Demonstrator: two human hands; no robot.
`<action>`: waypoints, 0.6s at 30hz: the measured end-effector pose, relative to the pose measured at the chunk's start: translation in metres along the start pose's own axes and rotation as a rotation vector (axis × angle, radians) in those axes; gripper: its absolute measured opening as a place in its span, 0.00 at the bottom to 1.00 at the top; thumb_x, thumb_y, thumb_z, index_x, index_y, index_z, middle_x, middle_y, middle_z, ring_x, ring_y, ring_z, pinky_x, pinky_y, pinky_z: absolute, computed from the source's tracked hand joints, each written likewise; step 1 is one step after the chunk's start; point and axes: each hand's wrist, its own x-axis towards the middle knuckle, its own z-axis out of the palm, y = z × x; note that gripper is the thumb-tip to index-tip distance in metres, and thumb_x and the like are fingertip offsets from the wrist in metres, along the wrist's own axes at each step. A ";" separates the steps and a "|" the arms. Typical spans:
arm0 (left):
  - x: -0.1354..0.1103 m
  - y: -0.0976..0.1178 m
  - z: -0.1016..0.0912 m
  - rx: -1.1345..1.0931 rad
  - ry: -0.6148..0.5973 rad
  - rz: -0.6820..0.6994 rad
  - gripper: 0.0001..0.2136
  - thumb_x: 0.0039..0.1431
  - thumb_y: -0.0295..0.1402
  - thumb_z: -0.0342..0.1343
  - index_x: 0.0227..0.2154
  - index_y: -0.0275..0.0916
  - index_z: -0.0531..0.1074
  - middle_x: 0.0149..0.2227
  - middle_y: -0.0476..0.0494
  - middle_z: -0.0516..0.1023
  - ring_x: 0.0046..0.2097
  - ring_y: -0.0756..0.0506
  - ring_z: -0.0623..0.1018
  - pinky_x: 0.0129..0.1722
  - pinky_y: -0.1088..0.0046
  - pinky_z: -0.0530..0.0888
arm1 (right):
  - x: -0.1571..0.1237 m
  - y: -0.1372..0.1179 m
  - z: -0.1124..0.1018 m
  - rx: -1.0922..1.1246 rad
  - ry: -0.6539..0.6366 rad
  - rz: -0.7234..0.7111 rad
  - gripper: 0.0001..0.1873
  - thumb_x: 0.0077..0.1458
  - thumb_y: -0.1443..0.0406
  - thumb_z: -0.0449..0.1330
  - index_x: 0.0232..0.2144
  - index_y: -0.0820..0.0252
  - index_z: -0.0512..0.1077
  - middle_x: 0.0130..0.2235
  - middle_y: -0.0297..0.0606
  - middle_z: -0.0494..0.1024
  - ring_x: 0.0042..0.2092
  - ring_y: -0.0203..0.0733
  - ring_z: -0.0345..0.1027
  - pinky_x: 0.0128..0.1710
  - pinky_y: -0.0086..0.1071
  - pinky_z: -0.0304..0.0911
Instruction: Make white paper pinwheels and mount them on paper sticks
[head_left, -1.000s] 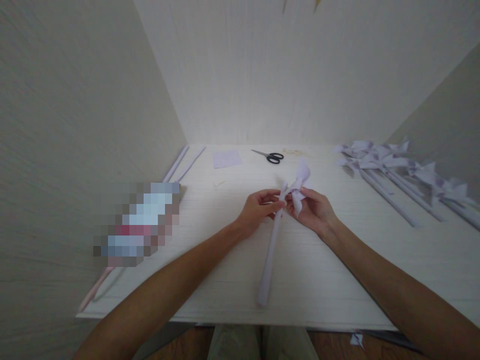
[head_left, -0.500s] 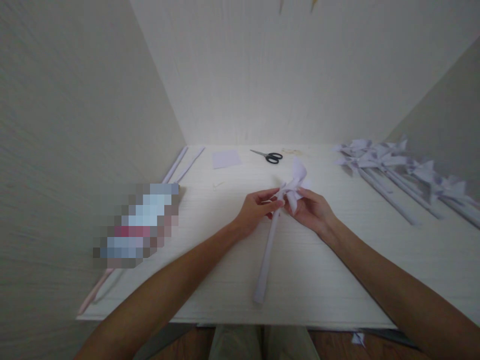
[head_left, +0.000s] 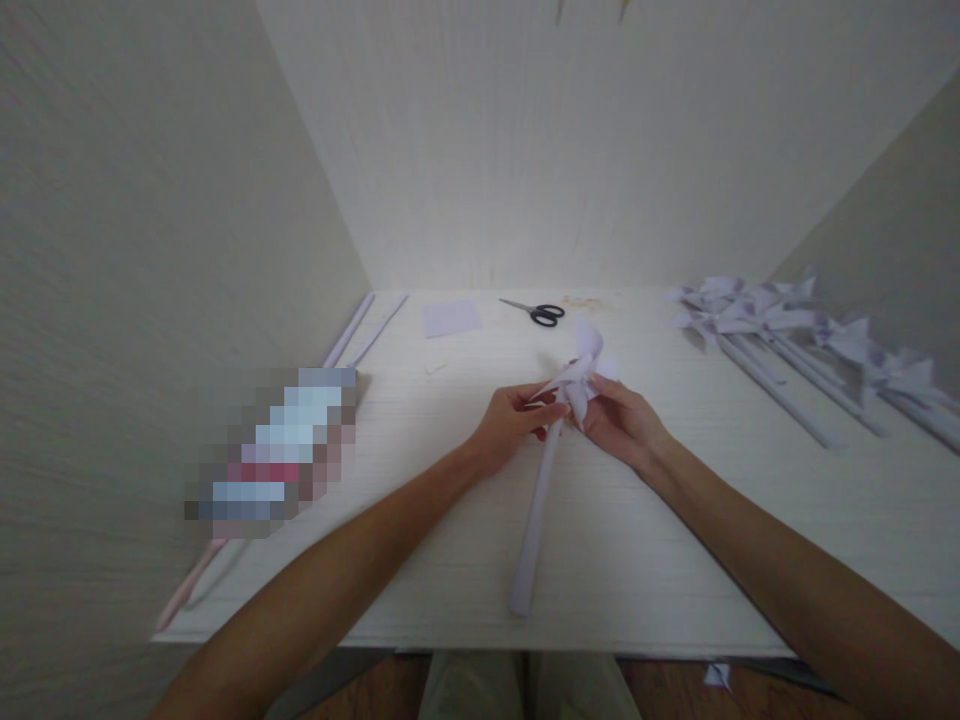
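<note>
A pale lilac paper pinwheel (head_left: 581, 375) is held over the middle of the table, its curled blades facing up and towards me. Its rolled paper stick (head_left: 534, 530) slants down towards the table's front edge. My left hand (head_left: 517, 415) is closed on the top of the stick, with thumb and fingers just below the blades. On the other side, my right hand (head_left: 619, 415) has its fingers at the right blades and behind the pinwheel's centre; the fingertips are partly hidden by the paper.
Black-handled scissors (head_left: 544, 314) and a square of paper (head_left: 451, 318) lie at the back of the white table (head_left: 645, 580). Several finished pinwheels (head_left: 757, 315) are piled at the right. Rolled paper sticks (head_left: 349, 330) and a pixelated object (head_left: 285, 440) lie along the left wall.
The pinwheel's blades have turned to face me more, and a pointed blade now reaches over my left fingers. Both hands have stayed nearly in place.
</note>
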 end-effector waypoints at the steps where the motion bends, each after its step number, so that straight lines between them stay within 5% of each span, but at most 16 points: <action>1: 0.000 0.000 0.000 -0.004 0.000 -0.004 0.10 0.39 0.35 0.60 0.26 0.34 0.72 0.22 0.50 0.68 0.22 0.56 0.67 0.20 0.80 0.61 | 0.000 0.000 0.001 -0.003 0.001 -0.004 0.09 0.36 0.66 0.61 0.26 0.58 0.70 0.27 0.31 0.76 0.28 0.35 0.69 0.30 0.28 0.67; 18: 0.002 -0.003 -0.003 -0.024 -0.006 -0.054 0.12 0.37 0.35 0.61 0.24 0.32 0.70 0.23 0.48 0.71 0.23 0.54 0.69 0.24 0.77 0.65 | 0.001 0.005 0.003 -0.077 0.017 -0.006 0.08 0.37 0.65 0.60 0.25 0.60 0.70 0.23 0.34 0.75 0.26 0.38 0.68 0.27 0.30 0.66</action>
